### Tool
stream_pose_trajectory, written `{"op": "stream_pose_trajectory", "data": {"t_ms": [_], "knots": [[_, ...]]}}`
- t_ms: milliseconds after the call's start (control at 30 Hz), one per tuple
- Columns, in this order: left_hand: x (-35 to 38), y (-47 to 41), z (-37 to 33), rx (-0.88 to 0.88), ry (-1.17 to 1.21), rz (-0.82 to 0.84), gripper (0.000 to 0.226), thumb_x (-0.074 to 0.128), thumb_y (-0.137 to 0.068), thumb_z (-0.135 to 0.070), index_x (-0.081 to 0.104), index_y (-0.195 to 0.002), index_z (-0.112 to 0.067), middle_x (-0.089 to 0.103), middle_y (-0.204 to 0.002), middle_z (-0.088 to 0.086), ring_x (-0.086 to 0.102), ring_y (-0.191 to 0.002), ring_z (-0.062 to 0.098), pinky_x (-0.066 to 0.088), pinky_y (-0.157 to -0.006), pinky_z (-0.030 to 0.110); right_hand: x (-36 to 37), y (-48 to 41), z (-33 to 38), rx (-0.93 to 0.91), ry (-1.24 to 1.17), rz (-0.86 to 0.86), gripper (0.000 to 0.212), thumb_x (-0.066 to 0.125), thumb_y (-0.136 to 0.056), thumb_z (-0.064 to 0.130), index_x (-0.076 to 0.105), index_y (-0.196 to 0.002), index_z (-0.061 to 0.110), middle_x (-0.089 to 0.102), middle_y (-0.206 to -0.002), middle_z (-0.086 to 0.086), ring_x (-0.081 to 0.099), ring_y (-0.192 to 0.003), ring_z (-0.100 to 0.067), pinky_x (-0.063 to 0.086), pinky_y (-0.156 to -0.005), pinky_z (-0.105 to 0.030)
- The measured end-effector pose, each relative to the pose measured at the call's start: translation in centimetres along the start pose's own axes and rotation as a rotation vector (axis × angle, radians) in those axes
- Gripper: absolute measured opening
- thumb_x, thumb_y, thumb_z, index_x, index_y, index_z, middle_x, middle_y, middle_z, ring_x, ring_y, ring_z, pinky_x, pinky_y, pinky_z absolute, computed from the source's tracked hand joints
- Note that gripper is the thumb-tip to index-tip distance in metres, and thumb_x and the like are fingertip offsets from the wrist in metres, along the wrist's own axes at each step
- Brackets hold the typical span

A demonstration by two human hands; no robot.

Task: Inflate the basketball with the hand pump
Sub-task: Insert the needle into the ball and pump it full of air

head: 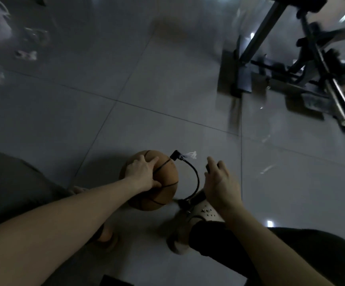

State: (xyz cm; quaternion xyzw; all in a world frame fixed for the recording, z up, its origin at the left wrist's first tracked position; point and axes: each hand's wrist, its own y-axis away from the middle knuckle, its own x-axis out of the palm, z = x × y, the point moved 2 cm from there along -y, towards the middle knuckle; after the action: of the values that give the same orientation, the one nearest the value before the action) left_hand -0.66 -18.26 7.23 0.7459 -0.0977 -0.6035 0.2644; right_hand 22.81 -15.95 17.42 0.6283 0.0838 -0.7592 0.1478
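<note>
Dimly lit, a basketball (164,183) sits on tiled floor (126,89) at 6 o'clock, with the left hand (141,172) spread flat on it. At its 3 o'clock, the right hand (221,182) wraps the hand pump (199,196) handle. A hard stroke could roll the ball and tug out the hose connector (175,156) at 1 o'clock.

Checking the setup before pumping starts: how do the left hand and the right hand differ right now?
The left hand lies spread on the basketball, steadying it; the right hand is over the pump, not the ball. The left hand's fingers show plainly; the right hand's back hides whether it grips the dark handle. Both hands are bare and reach down side by side.
</note>
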Motion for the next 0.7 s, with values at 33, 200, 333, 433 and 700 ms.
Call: {"op": "stream_pose_trajectory", "data": {"t_ms": [33,200,333,433,700], "knots": [[-0.1,0.1,0.0,-0.025,-0.021,-0.02,0.107,0.069,-0.073,-0.075,0.016,-0.158,-0.037,0.022,-0.154,0.019,0.037,-0.135,0.042,0.04,-0.104,0.052,-1.8,-0.4,0.3,0.008,-0.005,-0.019,0.043,0.052,-0.099,0.019,0.042,-0.141,0.015,0.055,-0.111,-0.012,0.058,-0.08,-0.032,0.048,-0.059,-0.039],[0.9,0.3,1.4,-0.114,0.167,0.045,0.126,0.073,-0.067,-0.075,-0.001,-0.16,-0.033,0.007,-0.16,0.023,0.021,-0.141,0.052,0.032,-0.11,0.061,-10.9,-1.8,0.8,0.064,-0.044,-0.098,0.035,0.053,-0.099,0.02,0.05,-0.133,0.015,0.058,-0.11,-0.01,0.057,-0.083,-0.023,0.056,-0.073,-0.042],[1.3,0.3,2.4,-0.133,0.248,0.08,0.132,0.076,-0.066,-0.072,-0.009,-0.16,-0.033,0.01,-0.16,0.027,0.027,-0.139,0.053,0.039,-0.108,0.059,-10.6,-0.5,2.0,0.059,-0.045,-0.132,0.043,0.053,-0.099,0.021,0.044,-0.141,0.017,0.057,-0.115,-0.009,0.06,-0.087,-0.025,0.057,-0.075,-0.042],[1.2,0.3,2.3,-0.147,0.25,0.088,0.129,0.077,-0.07,-0.068,-0.01,-0.159,-0.034,0.005,-0.162,0.025,0.025,-0.142,0.051,0.041,-0.108,0.056,-7.1,0.3,2.0,0.003,0.027,-0.129,0.041,0.052,-0.099,0.019,0.042,-0.138,0.014,0.057,-0.108,-0.012,0.058,-0.075,-0.028,0.054,-0.062,-0.044],[1.4,-0.3,2.2,-0.148,0.219,0.031,0.123,0.073,-0.072,-0.072,-0.004,-0.16,-0.033,0.013,-0.16,0.025,0.031,-0.138,0.05,0.043,-0.107,0.054,0.2,-0.9,-0.1,0.054,0.029,-0.09,0.043,0.054,-0.098,0.018,0.041,-0.138,0.013,0.054,-0.104,-0.011,0.048,-0.066,-0.024,0.043,-0.05,-0.035]]}}
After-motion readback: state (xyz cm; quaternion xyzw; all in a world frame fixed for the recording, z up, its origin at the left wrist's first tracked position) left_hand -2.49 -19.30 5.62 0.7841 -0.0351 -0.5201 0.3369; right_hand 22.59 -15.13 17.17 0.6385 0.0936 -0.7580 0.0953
